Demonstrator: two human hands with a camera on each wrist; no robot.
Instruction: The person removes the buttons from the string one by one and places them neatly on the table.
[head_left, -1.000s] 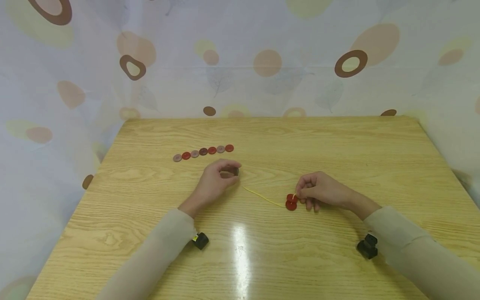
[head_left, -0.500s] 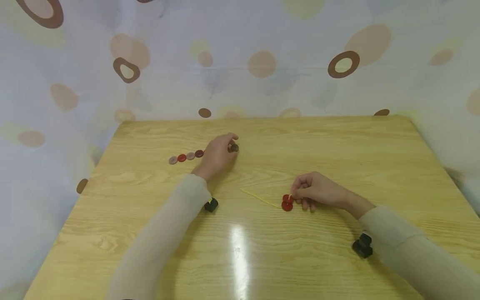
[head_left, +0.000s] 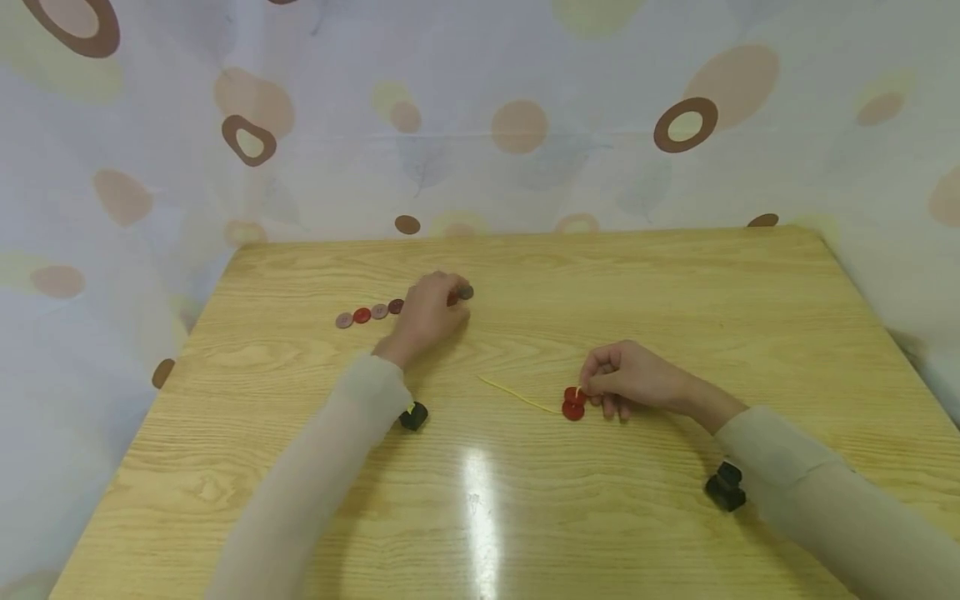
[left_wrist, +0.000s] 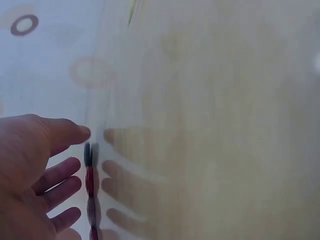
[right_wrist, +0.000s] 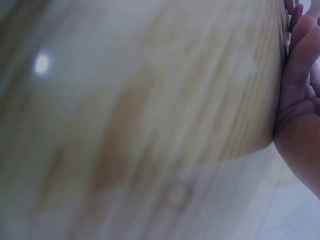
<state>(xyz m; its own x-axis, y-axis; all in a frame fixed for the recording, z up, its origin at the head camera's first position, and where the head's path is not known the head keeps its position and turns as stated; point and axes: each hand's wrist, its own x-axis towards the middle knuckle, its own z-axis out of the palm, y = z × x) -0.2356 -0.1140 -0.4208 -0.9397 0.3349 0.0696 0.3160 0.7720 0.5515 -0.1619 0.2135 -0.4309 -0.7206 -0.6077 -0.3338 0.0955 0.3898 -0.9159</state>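
Note:
In the head view my left hand (head_left: pixel 429 312) hovers over the right end of a row of buttons (head_left: pixel 362 316), which are pinkish, red and dark. Part of the row is hidden under it. A dark grey-green button (head_left: pixel 466 292) lies at that end, just past the fingertips. The left wrist view shows thumb and fingers spread apart, with the same dark button (left_wrist: pixel 88 155) lined up after a red button (left_wrist: pixel 90 181). My right hand (head_left: pixel 633 379) pinches a yellow string (head_left: pixel 517 394) beside two red buttons (head_left: pixel 573 410) threaded on it.
The wooden table (head_left: pixel 600 517) reaches back to a patterned cloth (head_left: pixel 585 150) that hangs behind and at both sides. The string's loose end trails left across the tabletop, between the two hands. Small black cameras (head_left: pixel 726 487) sit at the wrists.
My left hand has carried the dark button away from the string's end to the row's right end and let it go there. The right hand keeps its hold on the string.

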